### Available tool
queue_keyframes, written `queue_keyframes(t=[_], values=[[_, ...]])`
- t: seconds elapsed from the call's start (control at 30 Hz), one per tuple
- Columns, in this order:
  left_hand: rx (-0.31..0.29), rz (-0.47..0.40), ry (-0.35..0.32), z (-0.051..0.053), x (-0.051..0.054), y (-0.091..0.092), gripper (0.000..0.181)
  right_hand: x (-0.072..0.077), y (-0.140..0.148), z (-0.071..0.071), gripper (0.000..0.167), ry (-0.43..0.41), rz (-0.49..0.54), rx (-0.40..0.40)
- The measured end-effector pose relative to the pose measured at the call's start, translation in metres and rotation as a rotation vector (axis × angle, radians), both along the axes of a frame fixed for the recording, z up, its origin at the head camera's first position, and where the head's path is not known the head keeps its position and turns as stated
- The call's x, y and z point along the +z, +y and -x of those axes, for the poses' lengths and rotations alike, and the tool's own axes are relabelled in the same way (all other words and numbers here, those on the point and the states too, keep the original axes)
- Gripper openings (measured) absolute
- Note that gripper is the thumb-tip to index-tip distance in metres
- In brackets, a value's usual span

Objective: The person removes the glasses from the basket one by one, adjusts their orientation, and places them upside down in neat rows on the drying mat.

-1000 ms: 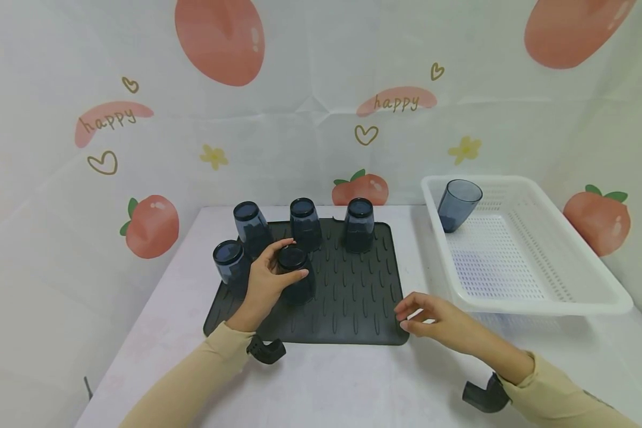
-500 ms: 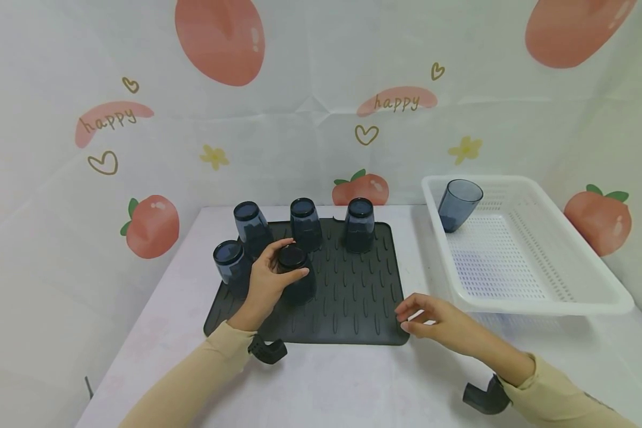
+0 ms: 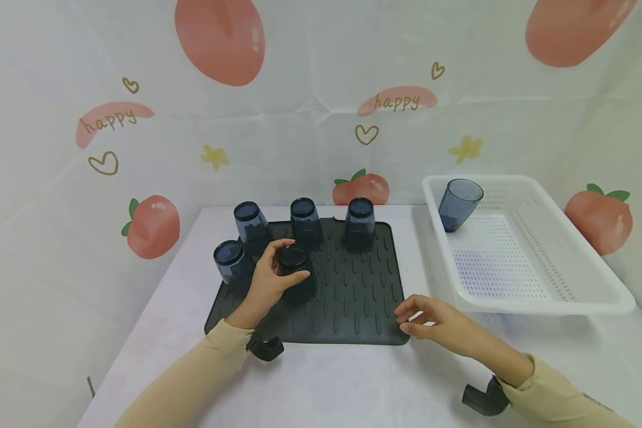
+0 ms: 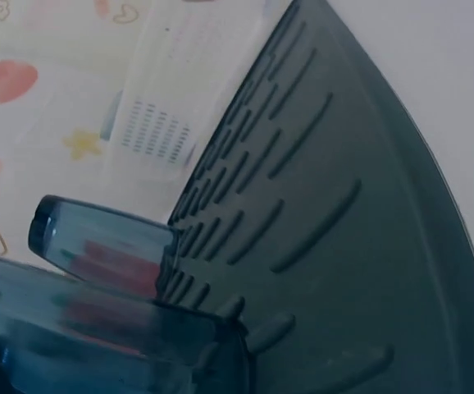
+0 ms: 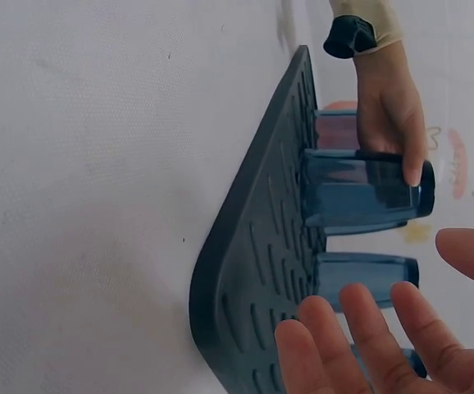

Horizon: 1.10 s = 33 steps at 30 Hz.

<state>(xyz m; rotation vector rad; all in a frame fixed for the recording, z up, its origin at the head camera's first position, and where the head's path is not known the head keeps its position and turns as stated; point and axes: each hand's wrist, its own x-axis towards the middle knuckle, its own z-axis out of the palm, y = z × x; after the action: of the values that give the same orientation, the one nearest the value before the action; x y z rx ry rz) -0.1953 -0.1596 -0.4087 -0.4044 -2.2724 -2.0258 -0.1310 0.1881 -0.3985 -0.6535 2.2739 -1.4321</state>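
Observation:
My left hand [image 3: 265, 285] grips a blue-tinted drinking glass [image 3: 298, 290] near its upper end, thumb on one side and fingers on the other. This glass stands upside down on a black ridged drying mat [image 3: 353, 309]. In the left wrist view the same glass [image 4: 97, 336] meets the mat, with only a fingertip showing. More upturned glasses surround that hand: one glass [image 3: 232, 267] at its left, others along the back, among them a glass [image 3: 359, 226] on the right. Beside the mat's front right corner hovers my right hand [image 3: 433, 321], its fingers loosely bent around nothing.
A white plastic basket [image 3: 545, 306] stands on the right of the white table [image 3: 342, 380]. One glass [image 3: 458, 206] leans inside its back left corner. Behind the table hangs a printed cloth [image 3: 310, 148].

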Motion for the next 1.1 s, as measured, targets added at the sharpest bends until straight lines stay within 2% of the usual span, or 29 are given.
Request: queue_keyframes(t=[0.3, 0.53, 0.73, 0.77, 0.83, 0.97, 1.0, 1.1], values=[[-0.008, 0.018, 0.051, 0.002, -0.009, -0.003, 0.069, 0.001, 0.003, -0.003, 0.027, 0.032, 0.024, 0.008], [-0.007, 0.033, 0.050, 0.005, -0.017, -0.007, 0.068, 0.006, 0.005, -0.003, 0.026, 0.050, 0.030, 0.007], [-0.017, 0.060, 0.063, 0.005, -0.013, -0.005, 0.070, 0.021, 0.010, -0.003, 0.024, 0.108, -0.019, -0.019], [-0.016, 0.064, 0.053, 0.003, -0.008, -0.004, 0.071, 0.025, 0.011, -0.002, 0.025, 0.112, -0.028, -0.024], [-0.020, 0.059, 0.052, 0.003, -0.007, -0.004, 0.071, 0.031, 0.013, -0.001, 0.027, 0.106, -0.043, -0.032], [-0.023, 0.056, 0.048, 0.004, -0.007, -0.004, 0.071, 0.047, 0.017, 0.000, 0.028, 0.096, -0.069, -0.064], [-0.025, 0.053, 0.058, 0.006, -0.011, -0.005, 0.071, 0.050, 0.018, 0.002, 0.028, 0.096, -0.070, -0.075], [-0.017, 0.068, 0.051, 0.006, -0.012, -0.005, 0.071, 0.060, 0.020, 0.005, 0.026, 0.131, -0.064, -0.108]])
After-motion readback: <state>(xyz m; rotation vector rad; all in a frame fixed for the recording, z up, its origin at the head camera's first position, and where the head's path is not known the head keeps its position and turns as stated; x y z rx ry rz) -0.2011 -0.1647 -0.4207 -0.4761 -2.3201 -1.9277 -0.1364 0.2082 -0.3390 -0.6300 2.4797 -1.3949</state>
